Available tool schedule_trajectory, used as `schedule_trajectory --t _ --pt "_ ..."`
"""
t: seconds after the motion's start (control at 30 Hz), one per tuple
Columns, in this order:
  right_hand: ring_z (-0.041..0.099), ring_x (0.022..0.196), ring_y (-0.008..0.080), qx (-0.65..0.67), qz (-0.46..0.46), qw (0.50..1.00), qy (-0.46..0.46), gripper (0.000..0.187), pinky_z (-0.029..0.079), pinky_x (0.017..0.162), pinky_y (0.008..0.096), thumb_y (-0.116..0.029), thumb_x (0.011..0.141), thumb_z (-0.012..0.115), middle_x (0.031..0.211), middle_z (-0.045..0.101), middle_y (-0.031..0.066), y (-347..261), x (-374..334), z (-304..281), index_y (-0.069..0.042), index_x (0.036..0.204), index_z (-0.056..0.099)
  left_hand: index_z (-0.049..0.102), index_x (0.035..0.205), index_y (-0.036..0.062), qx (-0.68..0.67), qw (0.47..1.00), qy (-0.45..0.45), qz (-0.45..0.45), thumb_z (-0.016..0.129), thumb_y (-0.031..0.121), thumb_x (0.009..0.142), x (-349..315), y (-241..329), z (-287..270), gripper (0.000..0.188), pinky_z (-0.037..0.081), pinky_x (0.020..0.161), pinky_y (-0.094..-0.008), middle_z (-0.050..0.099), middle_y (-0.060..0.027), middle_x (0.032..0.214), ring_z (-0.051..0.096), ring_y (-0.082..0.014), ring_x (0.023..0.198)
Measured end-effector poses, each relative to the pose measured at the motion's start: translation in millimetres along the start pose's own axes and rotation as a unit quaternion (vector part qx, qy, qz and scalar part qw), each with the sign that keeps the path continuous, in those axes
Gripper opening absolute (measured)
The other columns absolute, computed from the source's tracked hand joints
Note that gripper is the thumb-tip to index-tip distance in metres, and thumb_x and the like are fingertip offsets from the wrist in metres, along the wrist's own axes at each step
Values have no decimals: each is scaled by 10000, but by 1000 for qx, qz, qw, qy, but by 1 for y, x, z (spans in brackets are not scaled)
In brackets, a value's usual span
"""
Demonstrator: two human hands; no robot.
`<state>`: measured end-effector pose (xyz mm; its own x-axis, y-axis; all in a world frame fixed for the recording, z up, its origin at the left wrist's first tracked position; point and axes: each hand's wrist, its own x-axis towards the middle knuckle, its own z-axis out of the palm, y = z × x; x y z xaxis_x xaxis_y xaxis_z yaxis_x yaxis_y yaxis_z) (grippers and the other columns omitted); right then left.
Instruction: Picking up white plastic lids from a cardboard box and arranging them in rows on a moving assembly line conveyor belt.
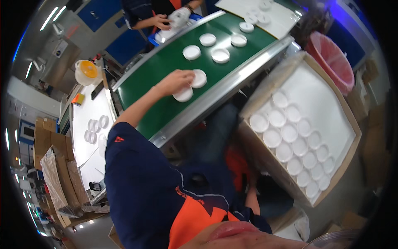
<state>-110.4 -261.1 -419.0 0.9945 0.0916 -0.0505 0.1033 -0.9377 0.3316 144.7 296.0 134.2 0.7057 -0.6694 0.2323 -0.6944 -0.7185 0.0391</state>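
Note:
My left hand (178, 81) reaches over the green conveyor belt (155, 118), fingers bent and closed at two shallow round white containers. One container (199, 79) lies by the fingertips. The other container (183, 95) sits just below the palm, partly covered by it. Farther along the belt lie several more of these white containers (220, 55), apart from each other. My right forearm (252, 201) hangs low beside my body, next to the open carton (245, 112); the fingers of that hand are lost in shadow.
The carton at right holds rows of round white containers (289, 133) on a white sheet. Behind it stands a pink bin (331, 62). Across the belt, a co-worker's gloved hand (179, 17) is over a blue tray. A side table (85, 112) at left carries clear round pieces.

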Motion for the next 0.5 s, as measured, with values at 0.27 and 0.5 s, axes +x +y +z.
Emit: schedule_trajectory --t 0.27,0.5 --pt "635 735 254 -75 -52 995 -45 223 481 632 426 -193 865 510 854 678 148 -34 7 -51 -61 908 684 540 919 70 73 986 -119 -93 620 99 839 -38 13 -18 117 402 958 -407 589 -73 969 575 -257 994" --pt "643 772 271 2 -19 996 -82 283 474 652 431 -208 868 503 920 689 175 -2 -3 0 -21 964 693 533 944 27 43 952 -92 -289 617 132 847 -23 -14 -6 166 449 814 -469 624 -175 869 608 -364 925"
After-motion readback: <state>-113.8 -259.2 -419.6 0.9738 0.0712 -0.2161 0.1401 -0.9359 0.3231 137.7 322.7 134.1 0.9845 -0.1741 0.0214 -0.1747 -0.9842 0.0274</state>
